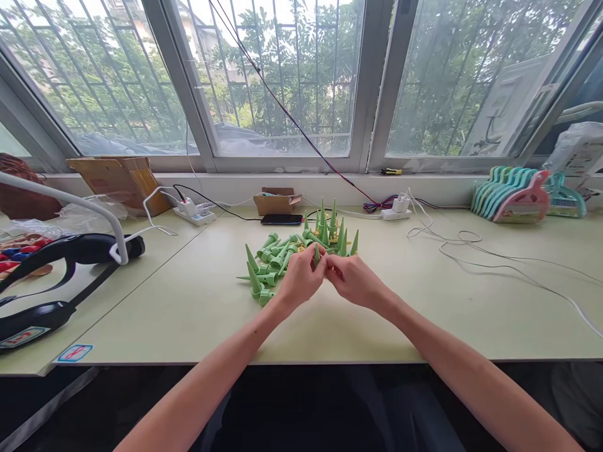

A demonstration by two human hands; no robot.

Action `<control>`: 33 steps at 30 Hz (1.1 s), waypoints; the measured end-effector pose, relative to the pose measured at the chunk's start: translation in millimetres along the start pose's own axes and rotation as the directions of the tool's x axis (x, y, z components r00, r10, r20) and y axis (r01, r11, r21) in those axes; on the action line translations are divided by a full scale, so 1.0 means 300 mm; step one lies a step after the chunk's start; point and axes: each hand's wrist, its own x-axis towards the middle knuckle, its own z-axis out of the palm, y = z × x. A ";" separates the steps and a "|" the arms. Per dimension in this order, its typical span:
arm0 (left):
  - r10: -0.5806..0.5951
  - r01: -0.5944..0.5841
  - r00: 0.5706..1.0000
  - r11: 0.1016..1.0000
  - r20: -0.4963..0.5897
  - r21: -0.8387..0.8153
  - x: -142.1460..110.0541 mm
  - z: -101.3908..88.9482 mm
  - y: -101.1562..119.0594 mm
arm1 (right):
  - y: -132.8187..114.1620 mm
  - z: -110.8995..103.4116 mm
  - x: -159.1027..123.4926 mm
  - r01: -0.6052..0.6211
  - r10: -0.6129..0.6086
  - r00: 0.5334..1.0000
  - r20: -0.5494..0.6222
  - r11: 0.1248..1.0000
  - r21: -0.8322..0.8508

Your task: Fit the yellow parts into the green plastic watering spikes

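Note:
My left hand (pixel 305 271) is closed around a green plastic spike (pixel 317 253), its pointed tip upward. Right beside it, my right hand (pixel 351 275) is pinched with its fingertips close to the spike's base; what they hold is hidden. Loose green spikes with round collars (pixel 277 256) lie in a pile left of and behind my left hand. Several more green spikes (pixel 333 220) stand upright behind my hands, with small yellow pieces (pixel 333 235) among them.
Behind the pile are a phone (pixel 281 219) and a small open cardboard box (pixel 277 202). Coloured hangers (pixel 511 196) stand at the back right, with white cables (pixel 466 242) nearer. A black headset-like strap (pixel 70 276) lies on the left. Power strips (pixel 194 212) sit along the windowsill.

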 end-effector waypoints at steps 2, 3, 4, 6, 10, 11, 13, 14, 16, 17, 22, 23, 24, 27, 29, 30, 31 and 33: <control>0.002 -0.002 1.000 1.000 -0.003 -0.007 0.000 0.000 0.000 | 0.004 0.001 0.001 0.010 -0.010 1.000 -0.003 1.000 0.007; 0.005 -0.005 1.000 1.000 -0.005 -0.013 0.001 0.000 0.000 | 0.007 0.002 0.002 0.015 -0.015 1.000 -0.005 1.000 0.015; 0.008 -0.008 1.000 1.000 -0.007 -0.020 0.001 0.000 0.000 | 0.011 0.003 0.003 0.019 -0.018 1.000 -0.008 1.000 0.023; 0.015 -0.016 1.000 0.999 -0.008 -0.035 0.001 0.001 0.000 | 0.020 0.005 0.005 0.018 -0.017 1.000 -0.016 0.999 0.034; 0.034 -0.035 0.999 0.999 -0.018 -0.039 0.000 0.004 -0.001 | 0.034 0.008 0.009 0.008 -0.007 1.000 -0.027 0.999 0.039; 0.040 -0.040 0.999 0.999 -0.021 -0.034 0.000 0.005 -0.001 | 0.036 0.009 0.009 0.006 -0.005 1.000 -0.026 0.999 0.038; 0.044 -0.045 0.999 0.999 -0.026 -0.024 0.001 0.006 -0.002 | 0.039 0.010 0.011 -0.001 0.002 1.000 -0.023 0.999 0.034; 0.044 -0.044 0.999 0.999 -0.027 -0.021 0.001 0.007 -0.003 | 0.040 0.011 0.011 -0.009 0.010 1.000 -0.021 0.999 0.031; 0.039 -0.040 0.999 0.999 -0.029 -0.017 0.001 0.008 -0.005 | 0.042 0.014 0.013 -0.029 0.029 0.999 -0.019 0.999 0.028; 0.036 -0.037 0.999 0.999 -0.031 -0.016 0.001 0.009 -0.005 | 0.042 0.015 0.014 -0.040 0.040 0.999 -0.018 0.999 0.027; 0.028 -0.029 0.998 0.999 -0.054 -0.021 0.001 0.010 -0.004 | 0.041 0.021 0.015 -0.042 0.043 0.998 -0.042 0.998 0.040; 0.027 -0.028 0.998 0.999 -0.062 -0.023 0.002 0.011 -0.004 | 0.041 0.021 0.015 -0.030 0.033 0.998 -0.048 0.998 0.047; 0.026 -0.028 0.997 0.999 -0.070 -0.024 0.002 0.011 -0.003 | 0.042 0.021 0.014 -0.019 0.022 0.998 -0.051 0.998 0.053; 0.028 -0.030 0.996 0.999 -0.090 -0.024 0.001 0.011 -0.002 | 0.043 0.020 0.013 0.002 0.001 0.999 -0.054 0.998 0.056; 0.031 -0.033 0.995 0.999 -0.096 -0.022 0.000 0.011 -0.001 | 0.043 0.020 0.013 0.004 -0.001 0.998 -0.055 0.999 0.055; 0.033 -0.035 0.995 0.999 -0.097 -0.022 0.000 0.011 -0.001 | 0.043 0.020 0.013 0.000 0.003 0.999 -0.054 0.998 0.055; 0.035 -0.038 0.995 0.999 -0.098 -0.022 0.000 0.011 -0.001 | 0.043 0.019 0.014 -0.007 0.010 0.999 -0.049 0.998 0.057; 0.038 -0.040 0.994 0.999 -0.099 -0.026 -0.001 0.011 -0.001 | 0.041 0.019 0.015 -0.031 0.033 0.999 -0.035 0.998 0.062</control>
